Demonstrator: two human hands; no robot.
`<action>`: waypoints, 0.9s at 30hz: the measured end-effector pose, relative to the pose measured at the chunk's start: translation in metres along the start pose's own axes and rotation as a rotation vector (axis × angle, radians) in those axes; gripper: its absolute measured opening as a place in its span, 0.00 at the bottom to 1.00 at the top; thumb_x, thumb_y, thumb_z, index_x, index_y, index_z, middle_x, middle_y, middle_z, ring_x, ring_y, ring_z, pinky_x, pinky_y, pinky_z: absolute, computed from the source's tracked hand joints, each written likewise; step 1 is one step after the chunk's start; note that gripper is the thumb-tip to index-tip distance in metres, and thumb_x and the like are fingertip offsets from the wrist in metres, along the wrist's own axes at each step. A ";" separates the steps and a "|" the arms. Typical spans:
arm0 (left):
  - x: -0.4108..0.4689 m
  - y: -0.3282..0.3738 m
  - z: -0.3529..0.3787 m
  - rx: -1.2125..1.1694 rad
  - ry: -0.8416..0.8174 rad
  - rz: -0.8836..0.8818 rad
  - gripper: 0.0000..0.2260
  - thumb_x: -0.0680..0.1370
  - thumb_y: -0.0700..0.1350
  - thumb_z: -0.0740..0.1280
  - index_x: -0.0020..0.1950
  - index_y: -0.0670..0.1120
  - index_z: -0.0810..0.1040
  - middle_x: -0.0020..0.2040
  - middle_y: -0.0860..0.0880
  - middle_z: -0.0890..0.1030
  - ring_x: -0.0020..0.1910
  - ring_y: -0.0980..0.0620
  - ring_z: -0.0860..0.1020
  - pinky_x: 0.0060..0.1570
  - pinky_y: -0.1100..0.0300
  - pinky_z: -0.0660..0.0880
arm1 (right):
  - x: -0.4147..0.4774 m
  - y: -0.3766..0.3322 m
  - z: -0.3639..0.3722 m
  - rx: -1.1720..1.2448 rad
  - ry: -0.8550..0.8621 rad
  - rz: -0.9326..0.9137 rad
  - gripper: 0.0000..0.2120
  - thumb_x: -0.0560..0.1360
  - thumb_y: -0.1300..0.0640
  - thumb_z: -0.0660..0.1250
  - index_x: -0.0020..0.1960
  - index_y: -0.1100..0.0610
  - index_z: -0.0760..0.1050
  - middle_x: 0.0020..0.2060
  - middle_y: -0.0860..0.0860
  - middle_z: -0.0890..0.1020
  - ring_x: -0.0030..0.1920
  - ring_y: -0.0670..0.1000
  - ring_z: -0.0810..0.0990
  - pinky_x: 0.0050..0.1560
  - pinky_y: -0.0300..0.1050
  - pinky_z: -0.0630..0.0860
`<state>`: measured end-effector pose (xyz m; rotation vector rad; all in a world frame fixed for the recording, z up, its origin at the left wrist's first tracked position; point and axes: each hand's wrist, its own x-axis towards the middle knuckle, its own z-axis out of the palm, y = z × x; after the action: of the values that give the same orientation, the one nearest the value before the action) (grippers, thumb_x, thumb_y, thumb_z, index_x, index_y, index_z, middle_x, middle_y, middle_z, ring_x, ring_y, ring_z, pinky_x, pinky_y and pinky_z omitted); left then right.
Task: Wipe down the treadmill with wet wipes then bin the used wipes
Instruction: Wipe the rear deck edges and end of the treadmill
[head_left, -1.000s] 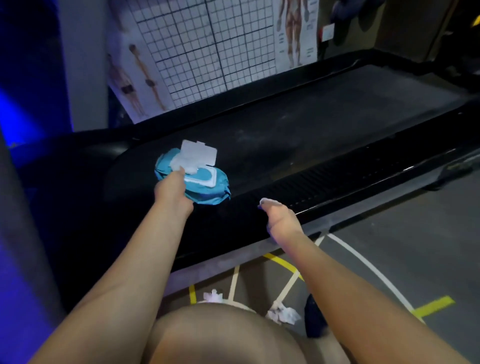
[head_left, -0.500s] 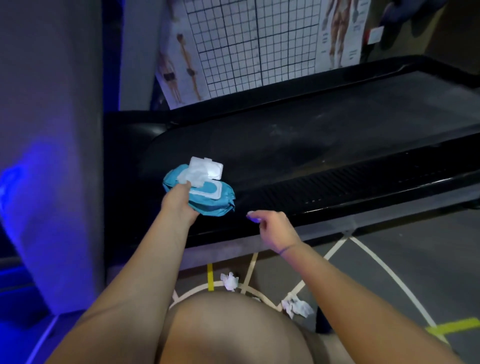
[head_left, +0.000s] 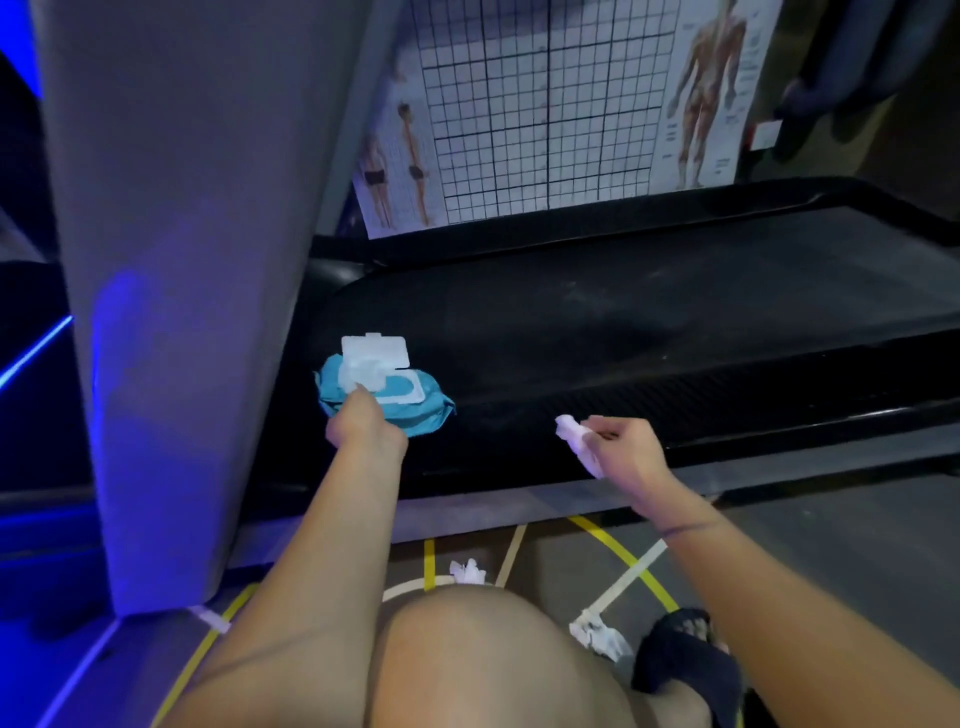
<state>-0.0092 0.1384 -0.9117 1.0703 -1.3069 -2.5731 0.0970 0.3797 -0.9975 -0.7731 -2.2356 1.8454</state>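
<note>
Two hands are at work over the treadmill (head_left: 649, 322), and the next move depends on how the wipe pack (head_left: 415, 410) lies to the left one. The blue pack rests on the dark front end of the deck, just beside the grey upright (head_left: 171, 260). Its long axis runs left to right along the machine. Its lid (head_left: 374, 349) is flipped up on the far side, so the opening faces us.

Our left hand (head_left: 366, 423) sits at the pack's near edge, directly in front of that opening. Its fingers are curled onto the fresh wipe (head_left: 358, 371) that sticks up there, and it appears to be pinching it. We judge the pull should come straight back toward us, across the pack's short side.

Our right hand (head_left: 626, 452) is well apart from the pack, off to the right above the near side rail (head_left: 727, 415). It is clenched around a crumpled used wipe (head_left: 574, 441), so it is not free to steady the pack, which may lift with the sheet.

Several spent wipes lie on the floor below, one by our knee (head_left: 469, 571) and one near our foot (head_left: 597, 638). No bin is in view, so we judge that binning is yet to be done.
</note>
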 end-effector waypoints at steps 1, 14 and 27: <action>0.004 0.003 -0.002 -0.020 0.007 -0.006 0.14 0.83 0.38 0.69 0.69 0.43 0.78 0.62 0.43 0.83 0.52 0.43 0.83 0.51 0.43 0.81 | 0.001 -0.001 0.004 -0.046 0.021 -0.023 0.16 0.75 0.49 0.73 0.34 0.57 0.80 0.26 0.44 0.81 0.29 0.41 0.78 0.40 0.35 0.73; 0.059 0.011 -0.036 0.122 0.011 0.039 0.16 0.84 0.41 0.68 0.73 0.44 0.76 0.67 0.42 0.82 0.59 0.42 0.83 0.64 0.39 0.78 | 0.080 0.007 0.089 -0.558 0.035 -0.217 0.21 0.76 0.71 0.57 0.53 0.54 0.83 0.48 0.56 0.84 0.49 0.60 0.83 0.50 0.50 0.80; 0.068 0.019 -0.064 0.109 0.000 0.019 0.16 0.86 0.43 0.66 0.74 0.44 0.75 0.69 0.41 0.81 0.56 0.43 0.81 0.56 0.46 0.78 | 0.020 0.001 0.166 -0.082 -0.425 -0.179 0.12 0.77 0.66 0.67 0.51 0.54 0.87 0.46 0.52 0.88 0.40 0.47 0.84 0.40 0.38 0.80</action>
<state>-0.0259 0.0587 -0.9613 1.0686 -1.4653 -2.5138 0.0104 0.2440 -1.0415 -0.1867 -2.5392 1.9856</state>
